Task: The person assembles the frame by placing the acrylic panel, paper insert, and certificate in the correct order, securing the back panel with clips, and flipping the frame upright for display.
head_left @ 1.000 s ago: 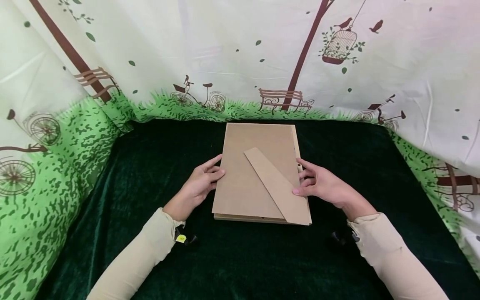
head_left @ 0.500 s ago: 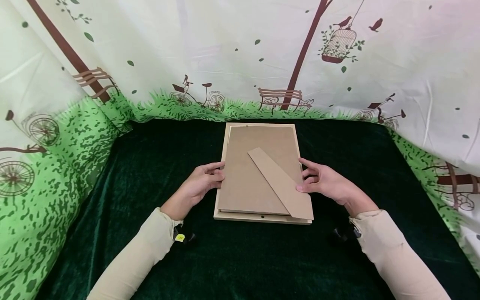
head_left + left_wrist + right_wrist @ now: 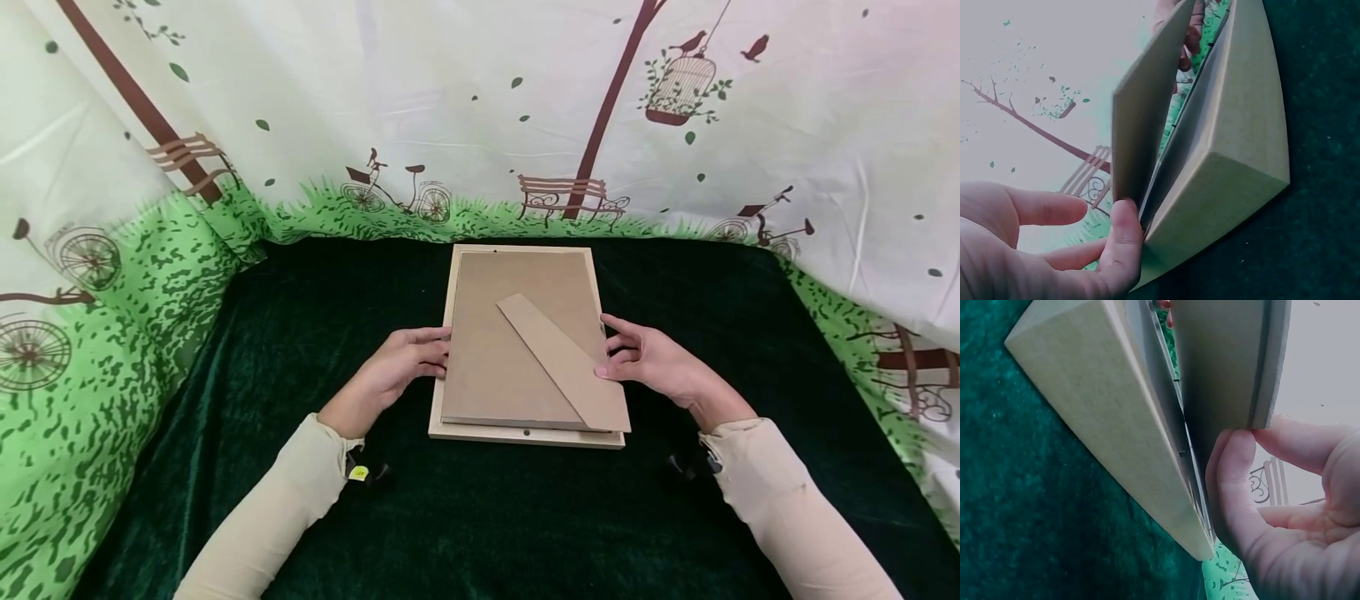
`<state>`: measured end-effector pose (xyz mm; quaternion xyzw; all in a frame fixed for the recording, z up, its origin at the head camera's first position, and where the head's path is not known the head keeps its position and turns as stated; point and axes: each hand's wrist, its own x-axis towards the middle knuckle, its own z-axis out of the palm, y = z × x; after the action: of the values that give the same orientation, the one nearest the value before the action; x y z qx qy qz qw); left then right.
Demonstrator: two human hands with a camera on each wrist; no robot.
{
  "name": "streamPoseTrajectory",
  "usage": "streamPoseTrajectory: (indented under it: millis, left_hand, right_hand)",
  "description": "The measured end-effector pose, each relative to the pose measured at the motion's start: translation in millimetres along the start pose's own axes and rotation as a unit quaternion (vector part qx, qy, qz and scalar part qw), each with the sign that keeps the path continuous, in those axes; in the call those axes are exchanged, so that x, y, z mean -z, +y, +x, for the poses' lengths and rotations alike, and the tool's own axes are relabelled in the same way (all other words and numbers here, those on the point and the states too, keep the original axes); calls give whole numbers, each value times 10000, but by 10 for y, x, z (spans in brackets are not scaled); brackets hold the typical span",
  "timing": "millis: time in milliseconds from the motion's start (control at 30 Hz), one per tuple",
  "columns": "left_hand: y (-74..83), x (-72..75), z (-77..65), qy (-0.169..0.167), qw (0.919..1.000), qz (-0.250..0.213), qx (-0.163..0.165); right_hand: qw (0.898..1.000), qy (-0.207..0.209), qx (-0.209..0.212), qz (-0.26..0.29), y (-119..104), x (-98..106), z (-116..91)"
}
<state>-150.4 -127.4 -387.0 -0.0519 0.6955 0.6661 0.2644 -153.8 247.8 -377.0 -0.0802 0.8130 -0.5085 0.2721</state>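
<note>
A light wooden picture frame [image 3: 489,433] lies with its back up on the dark green cloth. Over it sits a tan backing board [image 3: 480,358], tilted, with a slanted easel strut [image 3: 547,358] across it. Both wrist views show a wedge-shaped gap between the board and the frame. My right hand [image 3: 652,362] pinches the board's right edge between thumb and fingers. At the left edge is my left hand [image 3: 390,371]; in the left wrist view one fingertip [image 3: 1125,219] touches the board's edge by the frame, while the thumb stands apart from the board.
Dark green velvet cloth [image 3: 480,525] covers the table around the frame. A printed curtain [image 3: 450,100] with trees, benches and bicycles hangs behind and at both sides. Each wrist carries a small dark camera under its beige sleeve.
The backing board has shifted slightly right and away from me, so the frame's left, far and near borders now show. My left thumb has come off the board; my right hand keeps its pinch.
</note>
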Motion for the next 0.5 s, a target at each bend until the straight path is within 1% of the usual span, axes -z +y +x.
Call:
streamPoseTrajectory:
  millis: [167, 333, 500]
  left_hand:
    - [19, 37, -8, -87, 9998, 176, -60]
    - [53, 84, -24, -132, 9991, 407, -75]
    - [70, 127, -38, -176, 9984, 535, -71]
  right_hand:
    - [10000, 73, -5, -11, -2, -1, 3]
    - [10000, 62, -5, -41, 12, -9, 12]
    - [10000, 49, -38, -72, 26, -19, 23]
